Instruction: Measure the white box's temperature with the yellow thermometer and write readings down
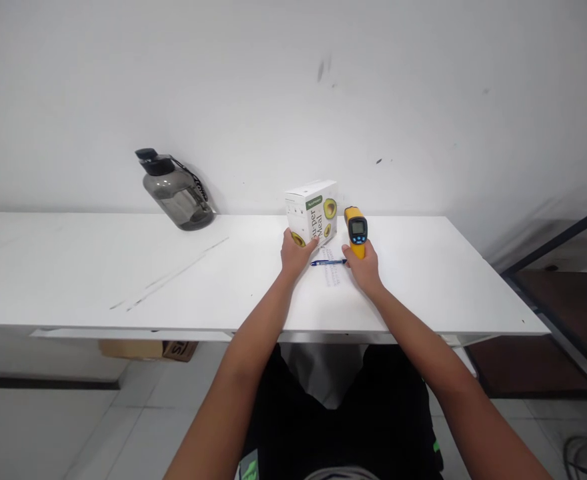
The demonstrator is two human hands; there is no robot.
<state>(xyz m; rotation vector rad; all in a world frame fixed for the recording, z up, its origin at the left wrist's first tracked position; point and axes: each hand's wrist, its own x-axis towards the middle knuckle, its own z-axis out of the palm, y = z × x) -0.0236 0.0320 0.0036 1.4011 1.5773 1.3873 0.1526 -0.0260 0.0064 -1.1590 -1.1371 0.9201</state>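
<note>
My left hand (296, 254) grips the lower front of a white box (312, 212) printed with avocados and the words "Su-per Meal". The box stands upright near the back of the table. In my right hand (365, 268) is a yellow infrared thermometer (356, 230), held by its handle, its small screen and blue buttons facing me. A blue pen (327, 262) lies on the table between my hands, its right end by my right fingers. Under and around the pen is a sheet with handwriting (332, 275), partly hidden by the box.
A grey see-through water bottle (178, 193) with a black lid stands at the back left against the wall (253, 87). The white table (183, 280) has dark streaks. Below it, a cardboard box (138, 349) is on the floor. A dark-framed rack (548, 313) stands at the right.
</note>
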